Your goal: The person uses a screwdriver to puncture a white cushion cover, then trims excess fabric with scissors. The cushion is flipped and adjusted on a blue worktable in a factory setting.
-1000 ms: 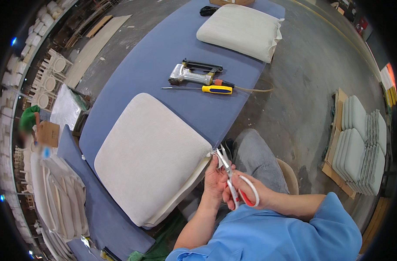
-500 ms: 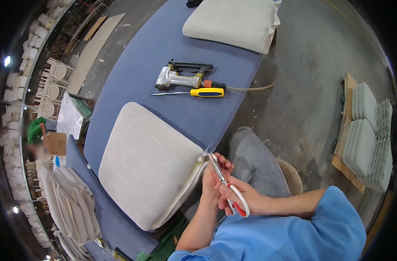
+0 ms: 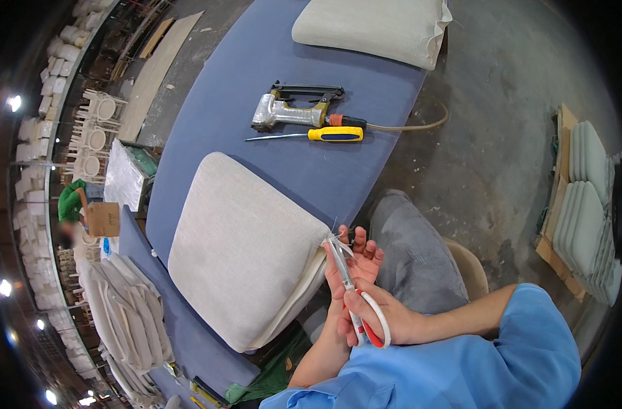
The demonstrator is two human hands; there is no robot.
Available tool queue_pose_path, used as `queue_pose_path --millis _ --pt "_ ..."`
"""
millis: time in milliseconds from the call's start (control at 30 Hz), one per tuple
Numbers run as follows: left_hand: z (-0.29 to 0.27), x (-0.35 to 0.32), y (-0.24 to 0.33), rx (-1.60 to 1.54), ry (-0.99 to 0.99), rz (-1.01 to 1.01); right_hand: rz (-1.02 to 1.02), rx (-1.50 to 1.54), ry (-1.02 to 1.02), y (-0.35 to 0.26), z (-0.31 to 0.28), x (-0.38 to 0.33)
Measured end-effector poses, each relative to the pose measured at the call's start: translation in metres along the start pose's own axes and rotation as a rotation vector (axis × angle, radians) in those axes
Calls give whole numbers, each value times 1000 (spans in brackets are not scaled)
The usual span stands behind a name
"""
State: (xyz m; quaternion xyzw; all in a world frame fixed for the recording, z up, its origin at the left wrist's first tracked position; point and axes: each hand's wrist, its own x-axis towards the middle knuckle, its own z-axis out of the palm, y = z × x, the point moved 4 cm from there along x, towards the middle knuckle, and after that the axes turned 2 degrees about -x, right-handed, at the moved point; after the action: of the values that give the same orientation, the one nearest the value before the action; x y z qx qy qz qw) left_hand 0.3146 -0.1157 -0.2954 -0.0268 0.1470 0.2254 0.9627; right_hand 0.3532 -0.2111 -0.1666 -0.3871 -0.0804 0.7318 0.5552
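Your right hand [image 3: 386,320] is closed around the red-and-white handles of the scissors [image 3: 352,293], and their blades now point up to the near right corner of the beige seat cushion [image 3: 246,249], right where loose threads or a scrap of fabric stick out. A second ago the scissors were held lower and more tilted, away from that corner; since then you have brought the blade tips up against it, so the trimming at that corner looks to be under way rather than finished. Your left hand [image 3: 355,262] sits just behind the blades with its fingers spread open and the palm up, touching the cushion's corner and steadying the scrap; it grips nothing that I can see. The cushion itself lies flat on the blue padded table [image 3: 215,95], near its front edge, and has stayed where it was. Farther back on the table, well apart from your hands, lie a pneumatic stapler [image 3: 290,109] with its hose trailing off the right edge, and just in front of it a yellow-handled screwdriver [image 3: 317,134]. A second cushion [image 3: 372,27] rests at the table's far end. Nothing lies between your hands and the corner; your own open fingers are the closest thing to the blades. Finished cushions [image 3: 587,204] are stacked on the floor to your right.
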Motion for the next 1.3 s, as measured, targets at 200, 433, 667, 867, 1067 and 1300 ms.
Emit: queue_pose_path --millis 200,433,667,867,1067,1300 --pt "-6 4 1 -12 -9 40 -22 72 36 16 4 5" --pt "-6 -13 3 147 -4 120 -111 -78 79 16 -6 19" --pt "-14 -14 12 149 418 19 -657 -801 579 -75 -55 55" --pt "-31 -19 20 14 193 -42 -582 -1010 530 -65 -62 89" --pt "19 -19 5 108 416 99 -524 -766 538 -49 -75 79" --pt "0 -7 12 139 356 46 -509 -605 525 -36 -80 78"
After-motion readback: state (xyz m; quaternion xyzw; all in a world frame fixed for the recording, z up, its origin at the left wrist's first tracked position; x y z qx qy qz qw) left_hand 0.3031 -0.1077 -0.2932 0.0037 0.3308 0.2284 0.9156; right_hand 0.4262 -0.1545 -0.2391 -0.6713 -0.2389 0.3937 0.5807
